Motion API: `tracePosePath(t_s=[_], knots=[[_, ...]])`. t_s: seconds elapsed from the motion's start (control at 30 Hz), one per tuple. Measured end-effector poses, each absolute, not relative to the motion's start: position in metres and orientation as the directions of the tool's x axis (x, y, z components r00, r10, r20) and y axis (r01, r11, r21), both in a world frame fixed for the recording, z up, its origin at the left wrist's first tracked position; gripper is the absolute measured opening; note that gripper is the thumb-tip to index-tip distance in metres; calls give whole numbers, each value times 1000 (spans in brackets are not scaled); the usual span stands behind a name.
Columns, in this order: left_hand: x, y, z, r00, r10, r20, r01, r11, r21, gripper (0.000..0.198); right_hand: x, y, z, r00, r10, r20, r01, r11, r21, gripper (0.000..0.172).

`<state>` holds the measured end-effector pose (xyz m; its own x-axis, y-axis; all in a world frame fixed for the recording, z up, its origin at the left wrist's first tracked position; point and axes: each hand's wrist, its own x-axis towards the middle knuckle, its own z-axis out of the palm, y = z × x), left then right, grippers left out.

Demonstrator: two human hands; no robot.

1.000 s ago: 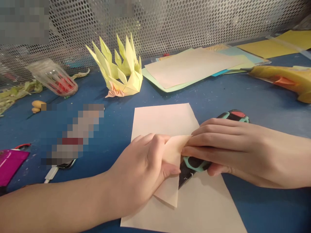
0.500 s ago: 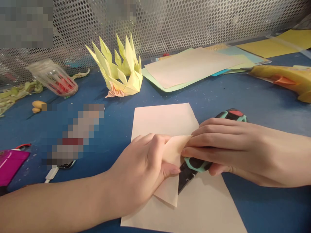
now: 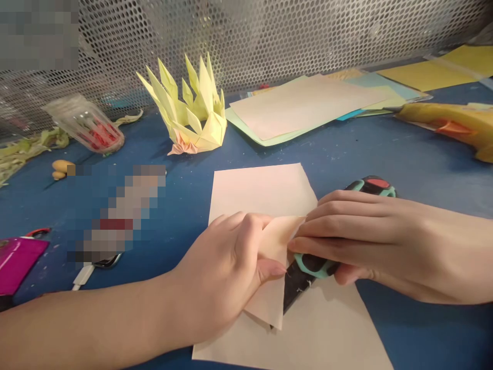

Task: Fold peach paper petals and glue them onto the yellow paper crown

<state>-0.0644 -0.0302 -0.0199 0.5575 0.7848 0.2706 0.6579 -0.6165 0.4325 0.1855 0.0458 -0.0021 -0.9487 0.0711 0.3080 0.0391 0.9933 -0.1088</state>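
A small folded piece of pale peach paper (image 3: 265,303) is pinched by my left hand (image 3: 227,272), thumb on its lower part and fingers curled over the top. A black and teal utility knife (image 3: 316,264) slants beneath my right hand (image 3: 373,236), which is closed over its handle. The knife's red-marked rear end shows beyond my fingers. Its dark blade runs behind the folded piece, and a bit of tip appears at the lower edge. My right fingertips touch the piece's right edge. Larger peach paper (image 3: 331,329) lies underneath both hands.
A yellow folded-paper crown (image 3: 196,128), a tilted clear jar (image 3: 88,123) and stacked coloured paper (image 3: 292,105) sit at the back by a perforated metal panel (image 3: 269,41). Pixelated patches hide an object at left, near a magenta item (image 3: 21,264). A yellow object (image 3: 442,123) is at right.
The knife and my right hand have shifted slightly down and to the right. A dark tip now shows below the folded paper's edge. My left hand has barely moved.
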Motion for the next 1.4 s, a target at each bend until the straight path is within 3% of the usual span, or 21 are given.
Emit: tracePosePath(t_s=[0.53, 0.67, 0.8, 0.97, 1.1, 1.2, 1.3, 1.4], knots=[[-63, -30, -20, 528, 813, 245, 685, -578, 444, 13, 185, 49, 1, -955, 79, 285, 32, 986, -164, 33], [-63, -28, -13, 480, 860, 171, 661, -483, 574, 7, 187, 49, 1, -956, 85, 281, 56, 992, -110, 34], [-65, -26, -7, 315, 948, 36, 574, -221, 788, 9, 196, 61, 2, -936, 105, 337, 114, 993, 8, 32], [-69, -26, -7, 153, 988, 23, 391, -82, 917, 21, 211, 86, 3, -834, 337, 436, 409, 909, 81, 38], [-69, -26, -5, 164, 985, -54, 336, -5, 942, 30, 219, 99, 3, -658, 579, 482, 700, 706, 109, 48], [-71, -25, -2, 221, 968, -117, 353, 32, 935, 40, 222, 104, 2, -527, 748, 402, 829, 558, 48, 47], [-71, -24, 0, 324, 935, -145, 329, 32, 944, 40, 221, 103, 2, -503, 799, 329, 850, 526, 24, 39], [-70, -22, 2, 390, 915, -103, 335, -37, 941, 45, 214, 91, 7, -454, 787, 417, 865, 501, -4, 32]])
